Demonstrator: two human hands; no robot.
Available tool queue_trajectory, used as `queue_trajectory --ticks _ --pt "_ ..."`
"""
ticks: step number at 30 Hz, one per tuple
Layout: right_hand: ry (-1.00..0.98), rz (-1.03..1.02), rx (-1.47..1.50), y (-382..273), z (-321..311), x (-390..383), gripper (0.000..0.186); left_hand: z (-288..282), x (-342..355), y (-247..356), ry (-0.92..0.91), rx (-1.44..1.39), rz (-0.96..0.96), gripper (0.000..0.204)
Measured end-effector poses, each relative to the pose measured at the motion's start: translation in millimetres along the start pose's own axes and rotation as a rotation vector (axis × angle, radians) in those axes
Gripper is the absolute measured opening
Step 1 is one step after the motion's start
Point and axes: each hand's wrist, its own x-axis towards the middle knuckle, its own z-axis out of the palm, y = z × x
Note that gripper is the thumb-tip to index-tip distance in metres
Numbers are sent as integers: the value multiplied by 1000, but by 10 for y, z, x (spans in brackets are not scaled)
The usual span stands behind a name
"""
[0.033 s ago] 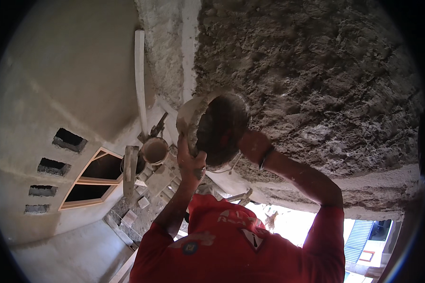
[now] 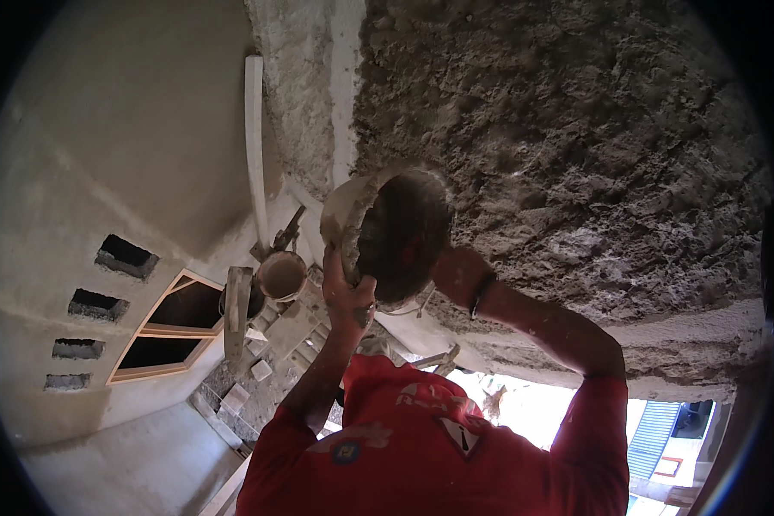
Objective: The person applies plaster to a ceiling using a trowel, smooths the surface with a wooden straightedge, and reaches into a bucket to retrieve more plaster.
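A mortar-crusted bucket point(image 2: 340, 215) is tilted in the middle of the head view, its mouth facing right and its inside dark. My left hand point(image 2: 348, 303) grips it from below, the thumb near the rim. Beside the mouth's lower right edge is my right hand point(image 2: 461, 273), with a dark band around the wrist. Its fingers look curled, but their tips and anything in them are hidden at the rim. Behind the bucket spreads a rough, wet-looking mortar surface point(image 2: 568, 155), bordered on the left by a pale strip point(image 2: 344, 95).
Left of the bucket, lower down, are another bucket point(image 2: 282, 275), a wooden board point(image 2: 237, 311) and a long pale batten point(image 2: 254, 138). Blocks and rubble point(image 2: 288, 331) lie below. A wood-framed window point(image 2: 170, 329) is in the left wall. Bright daylight enters at lower right.
My right hand has shifted slightly down and left along the bucket's rim. My left hand and the bucket stay almost in place.
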Motion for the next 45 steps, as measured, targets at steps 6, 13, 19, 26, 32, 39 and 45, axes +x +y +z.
queue_trajectory --ticks 6,13,19,26,32,39,45 --pt "330 110 228 57 132 -113 29 11 -46 -169 -2 39 15 71" --pt "11 109 -64 200 -225 5 32 211 -1 138 44 4 142 73" --pt "-7 145 160 223 -409 -364 25 291 -3 -46 90 -28 138 74" --pt "124 318 -65 401 -655 -552 34 254 30 47 121 8 162 73" --pt "-8 -42 -336 315 42 -503 39 458 -54 -43 98 -95 73 71" --pt "326 233 -286 400 -588 -354 30 392 -9 118 63 -34 168 68" --pt "291 222 -175 543 -420 -42 27 455 80 220 20 -23 282 69"
